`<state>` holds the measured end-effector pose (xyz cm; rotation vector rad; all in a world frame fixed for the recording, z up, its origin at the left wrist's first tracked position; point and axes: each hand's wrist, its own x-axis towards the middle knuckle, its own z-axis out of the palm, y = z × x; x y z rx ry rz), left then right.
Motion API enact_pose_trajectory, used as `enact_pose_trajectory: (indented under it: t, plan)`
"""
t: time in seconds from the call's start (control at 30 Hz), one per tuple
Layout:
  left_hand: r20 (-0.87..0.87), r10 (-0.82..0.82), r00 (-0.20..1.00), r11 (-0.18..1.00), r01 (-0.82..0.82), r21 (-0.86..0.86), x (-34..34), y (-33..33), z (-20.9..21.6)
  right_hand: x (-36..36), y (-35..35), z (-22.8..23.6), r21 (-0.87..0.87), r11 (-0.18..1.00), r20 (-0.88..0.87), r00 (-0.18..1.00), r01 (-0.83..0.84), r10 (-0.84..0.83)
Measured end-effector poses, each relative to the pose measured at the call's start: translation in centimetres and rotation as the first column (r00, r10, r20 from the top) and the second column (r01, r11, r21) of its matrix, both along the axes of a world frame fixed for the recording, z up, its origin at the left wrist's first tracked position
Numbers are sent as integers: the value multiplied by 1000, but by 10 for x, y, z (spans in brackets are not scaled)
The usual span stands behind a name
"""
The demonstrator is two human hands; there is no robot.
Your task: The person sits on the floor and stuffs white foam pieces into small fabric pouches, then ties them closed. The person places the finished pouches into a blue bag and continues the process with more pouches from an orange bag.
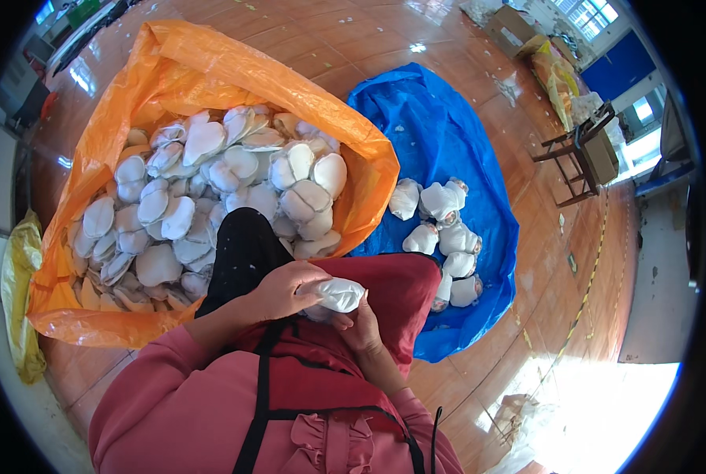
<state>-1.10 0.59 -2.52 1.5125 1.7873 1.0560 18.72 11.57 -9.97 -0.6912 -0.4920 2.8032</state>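
Over my lap, a white, softly creased padded bundle [340, 295] is held between both hands. My left hand [288, 287] grips its left end, with the fingers curled behind it. At the lower right end, my right hand [359, 325] pinches it between thumb and fingers. Just beyond my knee, an orange woven plastic sack [234, 65] lies spread wide, heaped with white rounded pads [159, 265], many in pairs or stacks. To the right, several white bundles [457, 238] rest in a cluster on a blue woven plastic sack [448, 118].
Reddish tiles [503, 182] cover the floor, with small scraps scattered about. A wooden chair [582, 158] stands at the far right, near a cardboard box [511, 31] and a yellow sack [554, 83]. Another yellow sack [22, 296] lies at the left wall. Clear plastic [515, 426] lies at lower right.
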Motion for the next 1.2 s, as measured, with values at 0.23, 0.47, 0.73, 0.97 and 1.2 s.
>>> enact_pose_trajectory:
  t: [0.23, 0.47, 0.73, 0.97, 1.2]
  plan:
    - [-190, -28, 981, 995, 46, 91, 16, 3, 12, -3, -7, 5, 75, 995, -15, 998, -61, 63]
    - [-296, -20, 955, 999, 27, 19, 23, 2, 10, -4, -5, 14, 55, 996, 92, 993, -73, 67]
    - [318, 123, 940, 991, -100, -86, 27, -5, -1, 1, -9, 18, 288, 949, 217, 956, 130, -197]
    - [446, 67, 892, 989, 0, -148, 27, -3, 9, -2, -8, 19, 305, 942, 321, 916, 139, -239]
    - [41, 404, 914, 899, -405, 169, 31, 9, 6, 0, -2, 11, 499, 837, 161, 925, 224, -343]
